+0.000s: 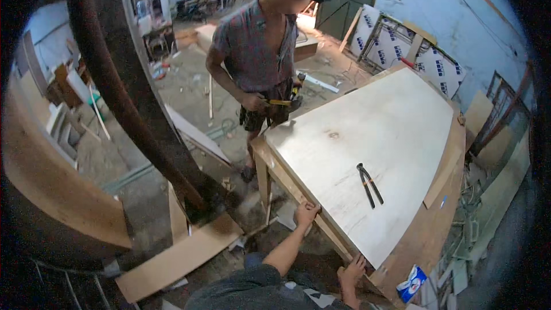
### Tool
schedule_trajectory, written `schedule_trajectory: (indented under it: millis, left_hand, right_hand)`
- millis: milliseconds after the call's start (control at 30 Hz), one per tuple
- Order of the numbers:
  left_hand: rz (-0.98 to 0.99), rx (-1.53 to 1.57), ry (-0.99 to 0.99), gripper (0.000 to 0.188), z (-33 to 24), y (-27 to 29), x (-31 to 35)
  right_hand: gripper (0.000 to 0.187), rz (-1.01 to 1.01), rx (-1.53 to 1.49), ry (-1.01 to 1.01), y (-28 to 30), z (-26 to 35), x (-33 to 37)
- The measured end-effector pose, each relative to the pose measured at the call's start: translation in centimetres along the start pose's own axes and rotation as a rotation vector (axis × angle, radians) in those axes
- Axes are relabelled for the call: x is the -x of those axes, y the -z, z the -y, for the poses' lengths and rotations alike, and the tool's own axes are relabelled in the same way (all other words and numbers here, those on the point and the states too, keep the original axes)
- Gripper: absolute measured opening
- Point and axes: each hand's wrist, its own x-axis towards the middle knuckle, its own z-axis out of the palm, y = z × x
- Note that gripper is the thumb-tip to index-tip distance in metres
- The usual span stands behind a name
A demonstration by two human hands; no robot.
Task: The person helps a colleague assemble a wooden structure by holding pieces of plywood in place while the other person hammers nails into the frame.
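A large white panel with one curved side lies flat on a wooden worktable. My left hand is closed at the panel's near-left edge, its fingertips bent over the rim. Farther right along that edge, my right hand grips near the panel's front corner, thumb side up. How far the fingers reach underneath is hidden. Black end-cutting pincers with orange marks on the handles rest on the panel, apart from both hands.
Across the table's far-left corner stands a person holding a hammer. A blue-white packet lies at the table's front right. Brown boards lie on the littered floor. At left rises a dark post; patterned sheets lean behind.
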Motion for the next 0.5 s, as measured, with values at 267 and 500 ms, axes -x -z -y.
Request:
schedule_trajectory:
  millis: [267, 500]
  left_hand:
    - [0.076, 0.033, 0.001, 0.036, -3.8, 1.1, 2.4]
    - [-0.094, 0.185, -0.376, 0.032, -2.7, 0.4, 1.5]
  right_hand:
    - [0.084, -0.16, -0.185, 0.048, -0.6, -1.0, 1.9]
    - [0.08, 0.032, -0.184, -0.01, 3.3, 0.7, 1.7]
